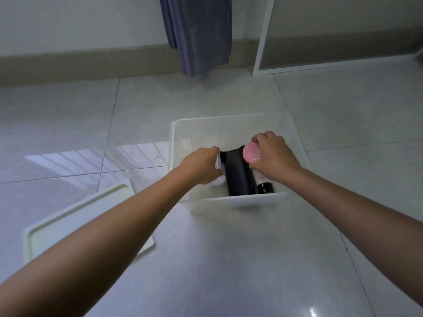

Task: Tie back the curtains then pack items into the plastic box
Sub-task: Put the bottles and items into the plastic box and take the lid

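Observation:
A clear plastic box (251, 199) stands open on the tiled floor. Both my hands reach inside it. My left hand (201, 167) grips a white rounded item (218, 180) at the box's left side. My right hand (273, 156) holds a round pink item (251, 152) above a white tube with a black cap (264, 185). Between the hands lies a black pouch (237, 172) along the box's bottom. A grey curtain (199, 33) hangs gathered against the far wall, its hem just above the floor.
The box's pale lid (68, 223) lies flat on the floor to the left, partly under my left forearm. A white-framed glass panel (265, 37) stands at the back right. Glossy tiles surround the box.

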`<move>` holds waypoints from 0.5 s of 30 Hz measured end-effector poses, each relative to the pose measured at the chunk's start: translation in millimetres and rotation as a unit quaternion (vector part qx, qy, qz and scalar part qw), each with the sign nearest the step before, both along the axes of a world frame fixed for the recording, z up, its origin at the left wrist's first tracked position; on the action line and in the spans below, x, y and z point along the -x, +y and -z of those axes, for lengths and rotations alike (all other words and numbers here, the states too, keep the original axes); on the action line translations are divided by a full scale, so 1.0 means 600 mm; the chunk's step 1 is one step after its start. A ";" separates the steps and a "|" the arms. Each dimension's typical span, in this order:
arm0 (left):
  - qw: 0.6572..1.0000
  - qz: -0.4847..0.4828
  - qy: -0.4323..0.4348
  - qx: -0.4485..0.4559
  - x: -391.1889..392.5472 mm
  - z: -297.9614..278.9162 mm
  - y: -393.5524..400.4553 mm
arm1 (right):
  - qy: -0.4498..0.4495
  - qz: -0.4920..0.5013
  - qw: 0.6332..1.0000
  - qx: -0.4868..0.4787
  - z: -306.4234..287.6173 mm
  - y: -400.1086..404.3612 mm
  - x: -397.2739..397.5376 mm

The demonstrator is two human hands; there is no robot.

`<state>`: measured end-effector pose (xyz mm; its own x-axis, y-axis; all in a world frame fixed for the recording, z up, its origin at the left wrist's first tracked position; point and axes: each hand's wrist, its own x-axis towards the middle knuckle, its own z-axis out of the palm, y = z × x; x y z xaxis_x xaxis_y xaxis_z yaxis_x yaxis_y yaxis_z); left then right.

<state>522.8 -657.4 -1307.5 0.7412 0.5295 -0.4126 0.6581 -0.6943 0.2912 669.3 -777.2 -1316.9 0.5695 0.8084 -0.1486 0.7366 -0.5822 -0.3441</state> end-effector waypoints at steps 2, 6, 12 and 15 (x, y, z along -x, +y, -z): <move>0.992 0.030 -0.101 -0.072 0.010 -0.020 0.002 | -0.008 -0.004 1.000 0.003 -0.004 0.003 -0.010; 0.944 0.010 -0.272 -0.187 0.047 -0.034 0.021 | -0.009 0.001 1.000 0.024 -0.001 0.009 -0.021; 0.955 -0.150 -0.220 -0.132 0.073 -0.015 0.019 | -0.068 0.003 0.996 0.060 0.011 0.011 -0.009; 0.957 -0.157 -0.213 -0.120 0.069 -0.012 0.018 | -0.066 -0.003 0.995 0.072 0.014 0.012 -0.009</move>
<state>481.7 -646.6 -1300.4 0.6036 0.7956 0.0527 0.7022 -0.5618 0.4374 674.7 -769.7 -1325.0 0.5878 0.7870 -0.1876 0.7730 -0.6147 -0.1570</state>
